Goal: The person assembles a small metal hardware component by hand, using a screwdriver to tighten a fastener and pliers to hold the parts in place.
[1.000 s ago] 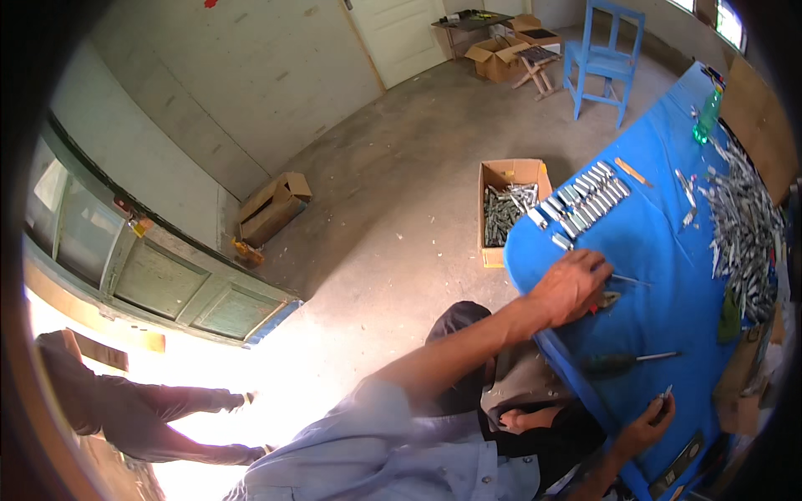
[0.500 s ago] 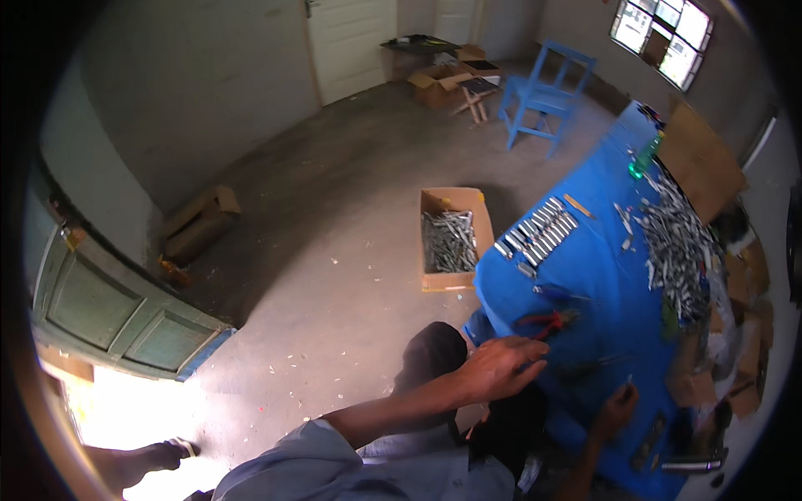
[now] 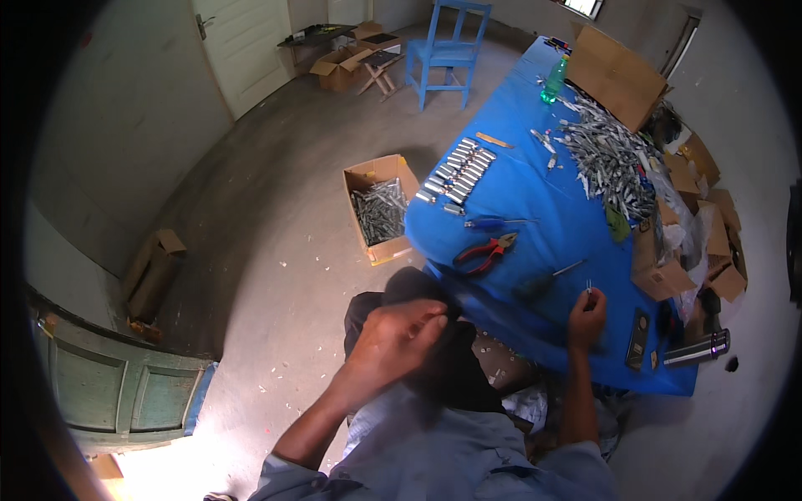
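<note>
While the right hand (image 3: 586, 316) rested at the near edge of the blue table (image 3: 535, 188), its fingers were pinched round a small thin metal piece (image 3: 589, 288) that stuck up just above the knuckles — too small to tell what kind. The left hand (image 3: 394, 341) hung off the table over the person's dark lap, fingers loosely curled; whether it held anything could not be told. Just left of the right hand lay a dark-handled screwdriver (image 3: 545, 281), and farther left a pair of red-handled pliers (image 3: 487, 251) with a blue-handled screwdriver (image 3: 498, 223) just beyond it. Farther along the table, short silvery cylinders (image 3: 457, 174) lay in neat rows, and to the right of them spread a loose heap of grey metal parts (image 3: 611, 157). A green bottle (image 3: 550, 81) stood near the far end beside a cardboard box (image 3: 616, 75). On the floor, touching the table's left edge, an open carton (image 3: 379, 206) held more grey parts — a blue chair (image 3: 449, 48) stood well beyond it.
</note>
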{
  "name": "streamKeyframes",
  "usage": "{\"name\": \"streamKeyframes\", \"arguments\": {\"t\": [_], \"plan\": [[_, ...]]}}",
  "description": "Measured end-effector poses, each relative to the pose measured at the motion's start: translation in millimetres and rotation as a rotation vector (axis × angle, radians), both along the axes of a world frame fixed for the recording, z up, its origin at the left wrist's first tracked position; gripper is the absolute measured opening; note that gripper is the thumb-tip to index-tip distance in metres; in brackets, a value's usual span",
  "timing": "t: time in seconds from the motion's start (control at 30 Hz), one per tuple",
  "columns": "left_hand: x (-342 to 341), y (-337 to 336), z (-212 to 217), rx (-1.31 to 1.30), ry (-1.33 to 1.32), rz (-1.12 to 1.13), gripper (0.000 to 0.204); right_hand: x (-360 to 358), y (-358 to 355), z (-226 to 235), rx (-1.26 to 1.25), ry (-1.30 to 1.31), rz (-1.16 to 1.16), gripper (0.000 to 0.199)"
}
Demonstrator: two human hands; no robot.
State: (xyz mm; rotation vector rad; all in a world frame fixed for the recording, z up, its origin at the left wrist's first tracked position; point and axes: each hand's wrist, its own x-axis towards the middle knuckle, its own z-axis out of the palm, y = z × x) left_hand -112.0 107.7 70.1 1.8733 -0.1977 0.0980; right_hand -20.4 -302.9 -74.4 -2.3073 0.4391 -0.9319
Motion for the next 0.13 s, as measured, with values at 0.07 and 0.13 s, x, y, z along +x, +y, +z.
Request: {"name": "streamKeyframes", "arguments": {"t": [0.07,0.13], "plan": [[6.4,-11.8,38.6,0.102,-0.219,-0.093,0.019,-2.7,-7.1,-3.2,0.019,-0.045,0.001,0.023],[7.3,-27.8,77.1,0.227,-0.433,-0.218,0.022,-3.6,-8.4,-4.5,0.024,-0.022,-0.013,0.024]]}}
